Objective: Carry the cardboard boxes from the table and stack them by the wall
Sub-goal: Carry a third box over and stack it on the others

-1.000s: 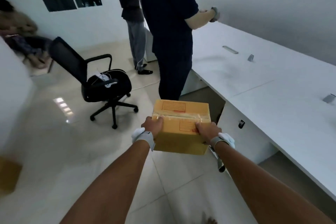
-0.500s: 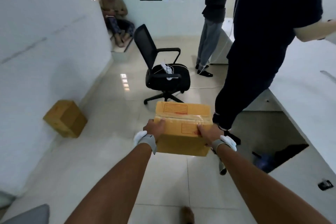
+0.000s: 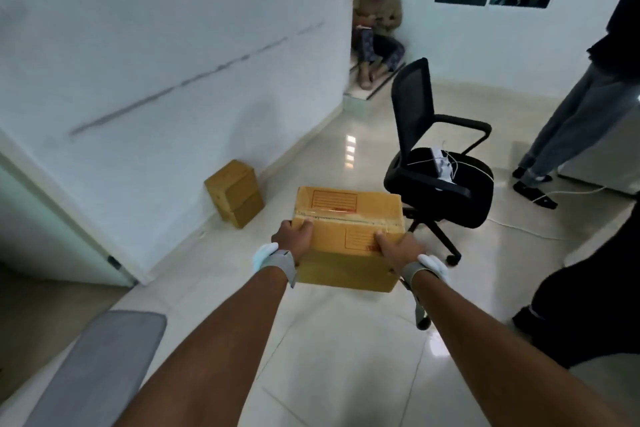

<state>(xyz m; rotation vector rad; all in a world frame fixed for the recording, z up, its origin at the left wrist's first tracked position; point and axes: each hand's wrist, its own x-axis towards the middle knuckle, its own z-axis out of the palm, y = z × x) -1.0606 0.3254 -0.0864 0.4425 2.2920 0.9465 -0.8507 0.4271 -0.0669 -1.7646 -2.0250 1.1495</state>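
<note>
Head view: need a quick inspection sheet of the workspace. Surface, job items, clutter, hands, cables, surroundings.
Surface: glossy tiled floor; no table in view.
Job's things: carried cardboard box, taped top, held level above the floor; stacked cardboard boxes on the floor against the white wall.
Clutter: black office chair just right of the path; grey mat at lower left.
Hands: left hand and right hand grip the box's near corners.
Cables: white cable across the floor; white wires on the chair seat.
Surroundings: seated person on the stairs; standing people at right.
</note>
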